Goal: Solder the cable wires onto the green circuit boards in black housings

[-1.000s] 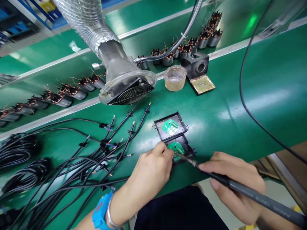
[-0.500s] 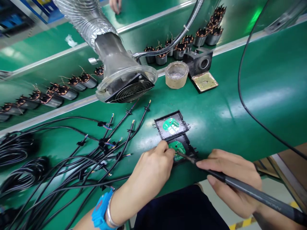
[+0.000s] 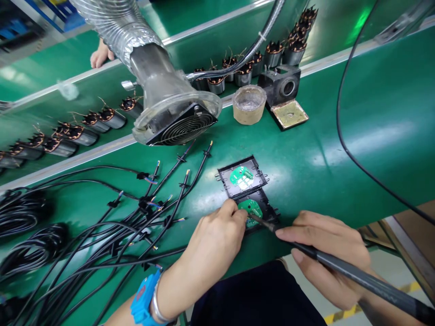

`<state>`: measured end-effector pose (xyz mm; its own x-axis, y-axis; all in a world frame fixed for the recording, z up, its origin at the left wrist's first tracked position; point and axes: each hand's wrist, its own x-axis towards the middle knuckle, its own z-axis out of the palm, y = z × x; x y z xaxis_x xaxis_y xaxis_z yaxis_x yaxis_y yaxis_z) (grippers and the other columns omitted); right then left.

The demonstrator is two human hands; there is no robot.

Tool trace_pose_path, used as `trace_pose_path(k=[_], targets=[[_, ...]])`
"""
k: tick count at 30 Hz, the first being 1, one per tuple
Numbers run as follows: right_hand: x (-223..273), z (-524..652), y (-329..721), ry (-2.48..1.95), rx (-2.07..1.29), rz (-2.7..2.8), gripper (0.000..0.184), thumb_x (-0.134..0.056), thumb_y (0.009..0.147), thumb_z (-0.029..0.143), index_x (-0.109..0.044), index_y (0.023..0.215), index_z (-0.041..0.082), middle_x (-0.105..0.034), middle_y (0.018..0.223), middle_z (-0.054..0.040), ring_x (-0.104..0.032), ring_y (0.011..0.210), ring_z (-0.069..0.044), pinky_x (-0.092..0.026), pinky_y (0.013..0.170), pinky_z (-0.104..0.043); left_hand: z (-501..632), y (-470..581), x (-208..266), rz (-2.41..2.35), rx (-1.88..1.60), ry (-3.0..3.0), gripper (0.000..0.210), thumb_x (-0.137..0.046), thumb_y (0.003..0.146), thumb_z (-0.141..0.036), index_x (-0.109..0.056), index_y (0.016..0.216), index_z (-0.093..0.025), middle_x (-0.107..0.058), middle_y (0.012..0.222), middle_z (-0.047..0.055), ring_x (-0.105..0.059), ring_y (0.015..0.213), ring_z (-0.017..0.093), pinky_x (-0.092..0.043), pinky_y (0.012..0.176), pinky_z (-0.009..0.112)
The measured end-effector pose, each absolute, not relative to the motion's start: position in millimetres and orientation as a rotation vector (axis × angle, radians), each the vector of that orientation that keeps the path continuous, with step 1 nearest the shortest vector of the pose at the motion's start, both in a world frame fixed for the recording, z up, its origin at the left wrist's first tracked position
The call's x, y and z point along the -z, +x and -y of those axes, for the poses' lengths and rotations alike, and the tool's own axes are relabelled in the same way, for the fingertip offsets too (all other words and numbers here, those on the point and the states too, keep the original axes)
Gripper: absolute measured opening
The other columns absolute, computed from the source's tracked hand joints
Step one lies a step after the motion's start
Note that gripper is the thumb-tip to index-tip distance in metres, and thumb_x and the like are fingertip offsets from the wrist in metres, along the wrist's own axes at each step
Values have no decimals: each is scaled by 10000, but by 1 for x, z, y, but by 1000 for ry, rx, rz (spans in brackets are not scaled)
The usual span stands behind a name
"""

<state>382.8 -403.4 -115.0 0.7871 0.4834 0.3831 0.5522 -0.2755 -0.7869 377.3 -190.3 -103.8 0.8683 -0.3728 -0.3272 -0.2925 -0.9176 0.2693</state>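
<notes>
My right hand [image 3: 329, 253] is closed around the handle of a soldering iron [image 3: 360, 274]. Its tip rests on or just over the lower green circuit board [image 3: 250, 208], which lies in a black plastic housing [image 3: 267, 209]. At that board's left edge, my left hand [image 3: 220, 235] is closed in a pinch. What its fingertips hold is hidden, though a black cable [image 3: 170, 254] passes behind the forearm towards it. Directly above sits a second housing [image 3: 224, 176] with another green circuit board [image 3: 242, 176].
Black cables [image 3: 112, 231] with bared wire ends spread over the left side. A fume extractor nozzle [image 3: 180, 117] hangs above the bench. Behind are a round pot [image 3: 249, 106], an iron stand [image 3: 283, 88] and copper-wound stators [image 3: 81, 135] along a channel. A co-worker's hand [image 3: 100, 55] shows beyond.
The stators in the channel have shifted left, along with a clear plastic scrap. The co-worker's hand now appears further left. My hands and the iron stay almost in place.
</notes>
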Motion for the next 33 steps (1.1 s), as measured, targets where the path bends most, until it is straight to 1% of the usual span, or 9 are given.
trace_pose_path(k=[4,8,13,17,19,25,29,33], targets=[[115,403,382,-1922,90,789,293,-467,757,68,-644,984,124,-558,733,-57,-510,600,-121,-447,504,-262,191,377,105,512,553,2844,248,-385,941,-211,-591,1081,-209,-547,888,30,-614,661,173,-555,602,334],[119,401,374,-2011,149,837,277,-471,745,46,-659,930,131,-567,723,-60,-541,624,-143,-466,542,-297,192,376,105,511,543,2872,234,-389,941,-209,-599,1043,-203,-553,882,26,-614,648,172,-549,582,324],[125,401,369,-2022,211,914,291,-476,721,23,-661,915,137,-575,711,-55,-511,592,-137,-452,531,-297,192,376,106,503,532,2859,238,-380,945,-211,-597,1045,-205,-559,891,28,-613,658,163,-540,589,302],[122,406,371,-2021,182,869,276,-478,754,43,-665,931,139,-580,761,-63,-545,641,-141,-493,608,-322,192,376,107,500,511,2861,241,-383,943,-210,-599,1050,-204,-558,891,33,-616,675,163,-533,599,293],[120,409,372,-2009,180,846,257,-475,759,53,-665,914,128,-575,762,-65,-553,644,-143,-499,615,-327,192,376,106,503,505,2870,242,-385,942,-209,-602,1049,-201,-560,894,37,-614,670,162,-530,595,290],[121,405,374,-1972,195,879,270,-454,752,60,-660,916,119,-563,724,-60,-528,597,-129,-454,521,-282,193,375,106,498,512,2876,245,-384,942,-212,-605,1046,-196,-558,883,36,-614,658,170,-542,604,314],[122,401,373,-1993,223,897,276,-453,747,68,-658,921,133,-573,731,-59,-519,592,-128,-447,519,-277,194,375,107,497,521,2878,244,-381,943,-212,-604,1039,-187,-558,882,39,-617,674,172,-545,602,308],[125,398,371,-2008,275,1019,279,-446,716,52,-646,895,127,-564,681,-57,-476,552,-132,-420,484,-277,194,374,107,507,523,2890,248,-374,945,-215,-604,1034,-184,-557,881,40,-610,660,169,-543,586,307]])
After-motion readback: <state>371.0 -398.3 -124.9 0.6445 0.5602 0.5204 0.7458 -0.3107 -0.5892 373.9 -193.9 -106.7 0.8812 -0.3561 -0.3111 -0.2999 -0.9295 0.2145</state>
